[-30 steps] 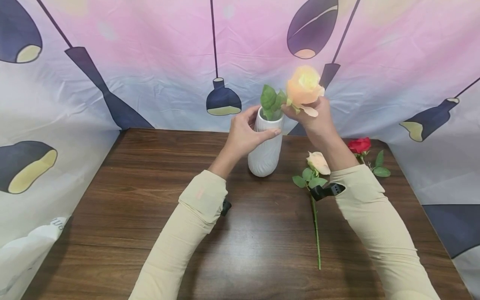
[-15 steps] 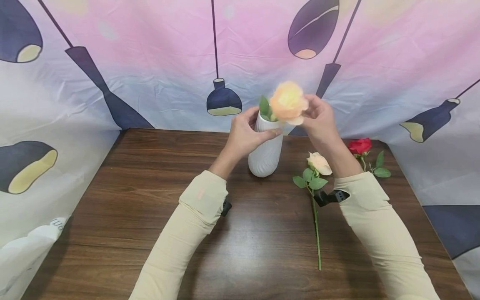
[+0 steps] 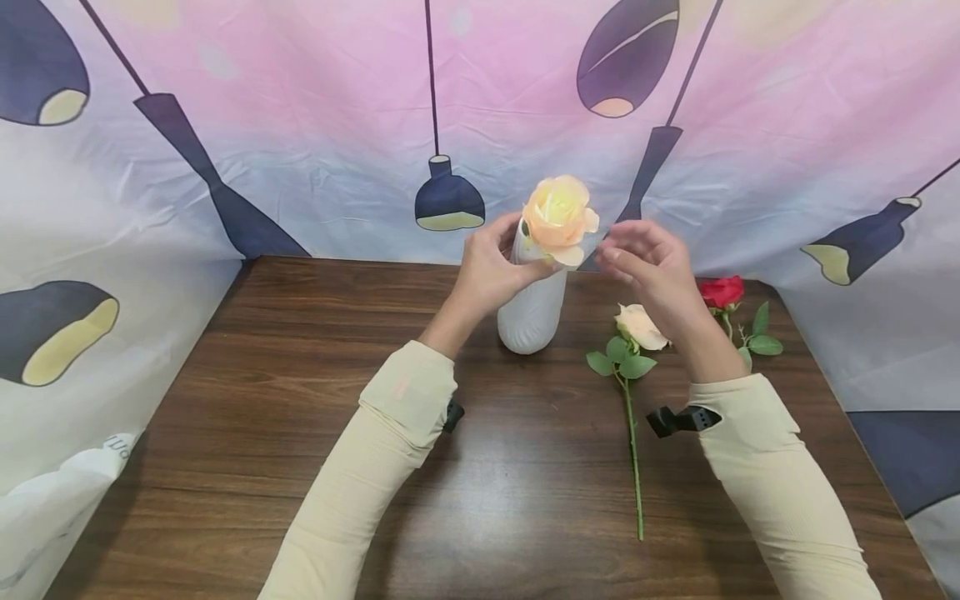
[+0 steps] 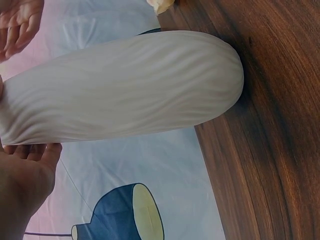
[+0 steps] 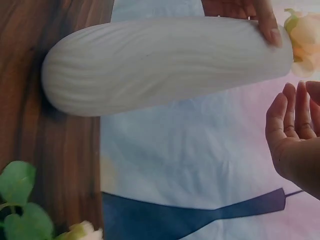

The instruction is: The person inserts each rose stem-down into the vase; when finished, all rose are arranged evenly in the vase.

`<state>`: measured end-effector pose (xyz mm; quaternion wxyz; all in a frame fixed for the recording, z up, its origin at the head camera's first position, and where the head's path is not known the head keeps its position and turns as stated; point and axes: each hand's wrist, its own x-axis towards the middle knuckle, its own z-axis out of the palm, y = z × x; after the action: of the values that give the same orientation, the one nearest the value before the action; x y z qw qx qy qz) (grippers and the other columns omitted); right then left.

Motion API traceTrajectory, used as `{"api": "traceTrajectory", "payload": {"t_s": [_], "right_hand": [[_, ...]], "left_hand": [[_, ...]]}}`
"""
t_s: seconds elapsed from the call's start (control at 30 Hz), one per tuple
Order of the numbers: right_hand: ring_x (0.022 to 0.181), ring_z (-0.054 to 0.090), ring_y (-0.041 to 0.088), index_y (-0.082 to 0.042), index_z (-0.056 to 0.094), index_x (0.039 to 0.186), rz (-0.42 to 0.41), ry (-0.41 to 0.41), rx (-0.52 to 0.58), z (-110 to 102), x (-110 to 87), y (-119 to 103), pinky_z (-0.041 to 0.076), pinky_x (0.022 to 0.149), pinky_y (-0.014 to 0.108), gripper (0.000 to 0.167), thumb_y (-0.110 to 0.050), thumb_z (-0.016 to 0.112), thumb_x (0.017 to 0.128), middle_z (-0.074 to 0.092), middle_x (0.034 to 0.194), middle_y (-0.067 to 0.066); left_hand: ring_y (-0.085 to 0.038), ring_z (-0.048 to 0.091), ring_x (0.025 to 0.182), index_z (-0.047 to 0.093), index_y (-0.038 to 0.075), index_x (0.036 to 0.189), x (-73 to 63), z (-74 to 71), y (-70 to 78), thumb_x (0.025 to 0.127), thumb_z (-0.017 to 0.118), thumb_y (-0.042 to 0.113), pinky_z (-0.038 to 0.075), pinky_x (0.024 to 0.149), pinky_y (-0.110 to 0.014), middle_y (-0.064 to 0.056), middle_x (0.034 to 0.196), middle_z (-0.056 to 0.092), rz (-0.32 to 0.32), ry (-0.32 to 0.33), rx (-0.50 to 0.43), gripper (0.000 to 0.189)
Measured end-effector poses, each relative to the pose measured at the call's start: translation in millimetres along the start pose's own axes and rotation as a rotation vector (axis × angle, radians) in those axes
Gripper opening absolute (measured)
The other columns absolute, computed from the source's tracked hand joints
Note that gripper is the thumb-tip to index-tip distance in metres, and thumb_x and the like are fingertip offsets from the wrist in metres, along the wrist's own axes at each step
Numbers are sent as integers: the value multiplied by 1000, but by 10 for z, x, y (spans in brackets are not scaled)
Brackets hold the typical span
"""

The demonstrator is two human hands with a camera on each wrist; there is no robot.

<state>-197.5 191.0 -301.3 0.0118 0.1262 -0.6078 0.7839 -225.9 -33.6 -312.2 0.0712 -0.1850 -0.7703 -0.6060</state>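
A white ribbed vase [image 3: 529, 317] stands upright on the brown wooden table [image 3: 480, 500]. My left hand [image 3: 487, 271] grips it near the rim, thumb across the front and fingers behind. Out of the vase's mouth rises a peach-yellow rose [image 3: 558, 217], its stem hidden inside. My right hand [image 3: 652, 262] hovers just right of the bloom, fingers loosely bent and holding nothing; the right wrist view shows a gap between those fingertips [image 5: 289, 92] and the flower. On the table below that hand lies a pale peach rose [image 3: 639, 327] with green leaves and a long stem.
A red rose [image 3: 722, 292] with leaves lies near the table's back right, partly behind my right forearm. Behind the table hangs a printed cloth [image 3: 322, 125] with lamp shapes. White crumpled plastic [image 3: 67, 492] sits at the left edge.
The peach-yellow rose has moved left and down into the vase. My right hand has let go of it and drawn back to the right and lower. My left hand has stayed on the vase.
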Motion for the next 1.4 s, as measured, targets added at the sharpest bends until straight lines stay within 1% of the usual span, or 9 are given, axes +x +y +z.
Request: {"api": "traceTrajectory", "payload": {"t_s": [0.3,0.43,0.6,0.8,0.93,1.07,1.17,1.27,1.4], "right_hand": [[83,73,10,-13,68,102,67,0,72,-317,-272,320,62,82,22,26,9,54,99,76,92,-1],[83,73,9,-14,69,101,101,35,74,-515,-416,523,62,80,22,25,7,55,100,76,92,-2],[80,73,8,-14,69,99,183,95,38,-761,-601,783,61,78,20,21,3,57,100,76,91,-4],[79,72,4,-19,69,96,286,143,-88,-994,-768,974,61,76,18,21,-2,57,101,77,88,-10],[79,71,0,-22,71,95,414,144,-178,-1091,-814,1027,60,77,16,20,-8,59,102,76,87,-14],[82,70,-2,-17,69,102,529,106,-270,-1133,-805,1062,59,79,15,12,-12,58,102,73,88,-17],[82,69,-4,-11,67,108,568,87,-340,-1130,-770,1078,59,79,14,11,-15,59,102,71,88,-19],[80,67,-3,-4,65,114,586,80,-415,-1109,-728,1080,59,78,14,20,-18,62,101,67,88,-18],[78,66,-4,6,61,124,604,61,-559,-1062,-676,1072,59,76,15,41,-24,67,97,65,86,-18]], "left_hand": [[-20,66,125,60,7,139,-6,4,-10,76,89,14,54,106,-30,-12,133,69,23,10,6,70],[-21,67,125,60,6,139,-1,9,-14,77,88,14,54,106,-30,-12,133,69,26,9,0,69],[-22,68,122,60,6,139,7,8,-15,76,88,12,55,104,-30,-13,132,69,24,10,-1,69],[-21,66,126,58,7,141,0,3,-4,77,88,14,54,107,-31,-12,135,68,14,2,0,71],[-21,64,129,58,7,141,-3,-2,-10,77,88,15,53,108,-31,-12,136,67,12,-2,4,71],[-21,65,127,58,7,141,-4,-7,-18,77,89,14,54,107,-32,-12,135,67,10,0,5,72],[-21,66,125,58,7,141,-4,-7,-16,76,89,14,55,106,-33,-13,134,68,10,4,3,72],[-21,66,125,58,7,141,-3,-4,-14,76,89,14,55,106,-33,-12,134,68,9,5,5,72],[-21,67,125,58,7,141,2,-1,-19,76,89,14,55,105,-32,-13,134,69,16,5,1,72]]}}
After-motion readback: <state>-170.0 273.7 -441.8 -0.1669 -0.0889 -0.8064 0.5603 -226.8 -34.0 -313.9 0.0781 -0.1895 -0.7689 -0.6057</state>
